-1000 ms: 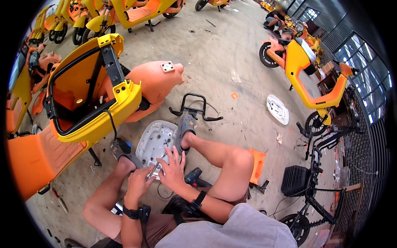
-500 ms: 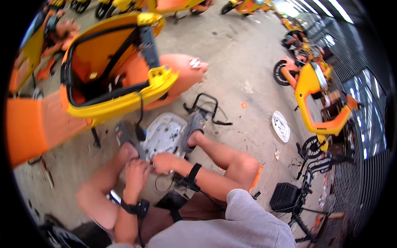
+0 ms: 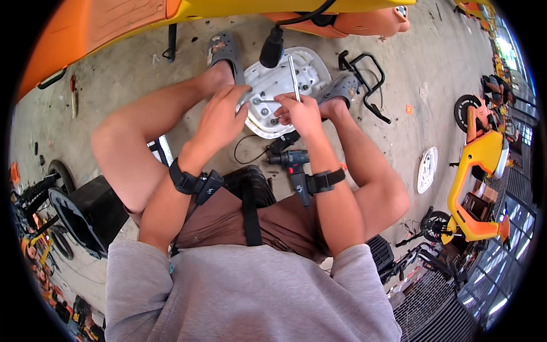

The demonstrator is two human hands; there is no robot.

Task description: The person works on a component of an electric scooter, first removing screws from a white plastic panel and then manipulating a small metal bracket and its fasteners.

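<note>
A metal T-handle wrench (image 3: 293,77) is gripped in my right hand (image 3: 302,114), its bar pointing up and away and a thin shaft reaching left over a white plastic panel (image 3: 319,62). The panel lies on the floor between my feet, with bolts and round recesses in its upper face. Over its left edge is my left hand (image 3: 223,111), thumb and fingers apart; whether its fingertips touch the panel I cannot tell. A black plug-like part (image 3: 272,48) hangs on a cable above the panel. Between my forearms, a cordless drill (image 3: 296,168) lies near my right wrist.
A yellow and orange scooter body (image 3: 131,20) spans the far side. Right of my right foot lies a black metal bracket (image 3: 373,85). Another white panel (image 3: 427,170) and a yellow scooter (image 3: 458,188) are farther right. A screwdriver (image 3: 73,94) lies at the left.
My view has tilted down and turned, so the scooter body sits higher in the picture. My hands have moved apart, and the wrench in my right hand now shows clearly.
</note>
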